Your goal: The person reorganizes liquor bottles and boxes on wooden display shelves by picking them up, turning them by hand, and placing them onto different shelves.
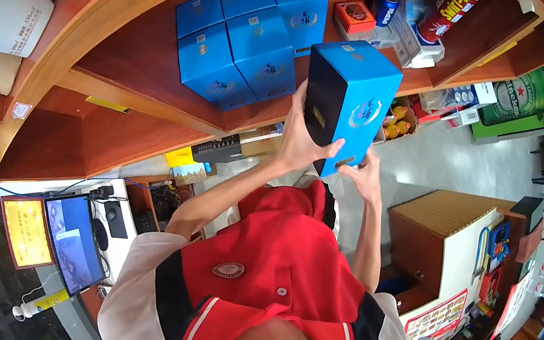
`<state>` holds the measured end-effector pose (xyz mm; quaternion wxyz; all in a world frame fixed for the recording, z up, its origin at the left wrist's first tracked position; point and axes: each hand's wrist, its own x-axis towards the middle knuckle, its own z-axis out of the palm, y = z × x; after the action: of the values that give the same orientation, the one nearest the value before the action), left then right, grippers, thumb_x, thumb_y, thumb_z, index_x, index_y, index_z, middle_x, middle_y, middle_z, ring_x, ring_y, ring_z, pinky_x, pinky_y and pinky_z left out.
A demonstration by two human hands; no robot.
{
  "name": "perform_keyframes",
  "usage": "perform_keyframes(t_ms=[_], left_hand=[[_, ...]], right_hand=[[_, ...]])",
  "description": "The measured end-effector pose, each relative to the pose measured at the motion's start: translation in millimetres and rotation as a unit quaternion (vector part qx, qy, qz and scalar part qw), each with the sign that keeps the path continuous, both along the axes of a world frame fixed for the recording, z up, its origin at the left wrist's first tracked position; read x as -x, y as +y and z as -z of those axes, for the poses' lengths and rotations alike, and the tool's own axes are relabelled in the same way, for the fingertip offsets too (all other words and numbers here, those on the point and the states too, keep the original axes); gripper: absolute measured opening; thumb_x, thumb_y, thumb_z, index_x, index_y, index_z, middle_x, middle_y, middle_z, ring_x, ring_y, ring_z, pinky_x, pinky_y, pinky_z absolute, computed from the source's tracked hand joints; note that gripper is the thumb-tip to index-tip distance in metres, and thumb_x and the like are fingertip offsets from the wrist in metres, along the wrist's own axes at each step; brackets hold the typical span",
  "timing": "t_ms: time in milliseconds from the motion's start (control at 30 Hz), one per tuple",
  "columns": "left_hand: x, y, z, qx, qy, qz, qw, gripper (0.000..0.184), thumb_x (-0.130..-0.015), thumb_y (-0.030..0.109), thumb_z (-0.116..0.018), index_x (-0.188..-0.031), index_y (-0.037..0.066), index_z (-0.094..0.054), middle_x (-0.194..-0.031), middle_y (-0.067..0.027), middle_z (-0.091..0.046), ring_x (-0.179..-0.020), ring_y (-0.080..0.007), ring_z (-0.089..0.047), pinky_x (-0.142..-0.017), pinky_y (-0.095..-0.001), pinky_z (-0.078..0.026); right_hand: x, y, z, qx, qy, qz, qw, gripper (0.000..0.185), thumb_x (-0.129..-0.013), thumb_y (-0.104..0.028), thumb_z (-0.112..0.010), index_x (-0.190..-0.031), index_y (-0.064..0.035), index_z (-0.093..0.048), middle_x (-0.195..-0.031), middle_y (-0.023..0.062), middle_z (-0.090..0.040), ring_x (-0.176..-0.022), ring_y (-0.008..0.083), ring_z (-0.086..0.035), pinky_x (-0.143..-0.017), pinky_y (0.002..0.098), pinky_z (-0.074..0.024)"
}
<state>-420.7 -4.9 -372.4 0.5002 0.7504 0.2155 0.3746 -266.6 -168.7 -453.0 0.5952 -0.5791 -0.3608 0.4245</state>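
Note:
Between my two hands is a tall blue box (365,106) with one black side and a round printed emblem. My left hand (306,133) wraps its lower left part, thumb across the front. The fingers of my right hand (364,175) close on its lower right corner. It is held up in front of the shelf, slightly tilted. Several matching blue boxes (260,51) stand grouped on the wooden shelf (135,66) to the left of the held one.
Right of the boxes, the shelf carries a red-orange carton (354,17), a Pepsi can (385,6) and a red canister (449,16). A monitor (75,242) stands at lower left. A wooden counter (443,211) is at right.

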Motion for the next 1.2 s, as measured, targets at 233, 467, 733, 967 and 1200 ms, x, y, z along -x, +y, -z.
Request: perform_keyframes(t_ms=[233, 467, 733, 967, 1200], left_hand=[[-42.6, 48.8, 62.2, -0.065, -0.025, -0.057, 0.996, 0.129, -0.061, 0.038, -0.093, -0.155, -0.009, -0.017, -0.149, -0.0310, -0.039, -0.138, -0.0433, -0.046, -0.116, -0.0489, -0.039], [-22.5, 53.1, 60.7, -0.064, 0.048, -0.044, 0.996, 0.142, -0.063, 0.044, -0.093, -0.161, -0.008, -0.005, -0.157, -0.0342, -0.030, -0.142, -0.0481, -0.040, -0.117, -0.0498, -0.038], [49.2, -36.9, 48.5, -0.208, 0.083, -0.166, 0.960, 0.055, -0.086, 0.012, -0.079, -0.137, 0.001, -0.062, -0.133, -0.0210, -0.056, -0.120, -0.0351, -0.062, -0.098, -0.0416, -0.054], [126.4, -49.9, 65.0, -0.075, 0.130, -0.328, 0.933, 0.026, -0.090, -0.002, -0.070, -0.116, 0.000, -0.069, -0.109, -0.0137, -0.067, -0.091, -0.0251, -0.069, -0.079, -0.0356, -0.057], [250.6, 21.9, 21.3, -0.073, 0.112, -0.585, 0.800, 0.012, -0.098, 0.008, -0.067, -0.107, 0.002, -0.069, -0.098, -0.0129, -0.067, -0.087, -0.0257, -0.067, -0.078, -0.0358, -0.053]], right_hand=[[-51.5, 69.3, -34.0, 0.041, -0.241, -0.010, 0.970, 0.063, -0.067, -0.018, -0.097, -0.120, 0.0038, -0.068, -0.107, 0.0149, -0.076, -0.099, 0.0192, -0.071, -0.090, 0.0359, -0.0539], [-58.3, 96.4, 19.9, 0.029, -0.269, 0.000, 0.963, 0.060, -0.068, -0.014, -0.094, -0.118, 0.0018, -0.065, -0.108, 0.0190, -0.074, -0.100, 0.0338, -0.071, -0.088, 0.0422, -0.0546], [-41.0, 124.9, 18.3, -0.015, -0.336, 0.040, 0.941, 0.067, -0.072, -0.017, -0.094, -0.127, 0.0017, -0.059, -0.107, 0.0230, -0.073, -0.098, 0.0394, -0.071, -0.085, 0.0442, -0.0557], [-35.5, 187.4, 14.3, -0.024, -0.361, 0.064, 0.930, 0.062, -0.071, -0.019, -0.096, -0.118, 0.0001, -0.061, -0.102, 0.0225, -0.074, -0.087, 0.0413, -0.072, -0.075, 0.0437, -0.0569], [-26.3, 199.1, 27.2, -0.045, -0.354, 0.093, 0.930, 0.067, -0.070, -0.018, -0.098, -0.121, 0.0052, -0.062, -0.107, 0.0197, -0.075, -0.095, 0.0300, -0.073, -0.086, 0.0411, -0.0564]])
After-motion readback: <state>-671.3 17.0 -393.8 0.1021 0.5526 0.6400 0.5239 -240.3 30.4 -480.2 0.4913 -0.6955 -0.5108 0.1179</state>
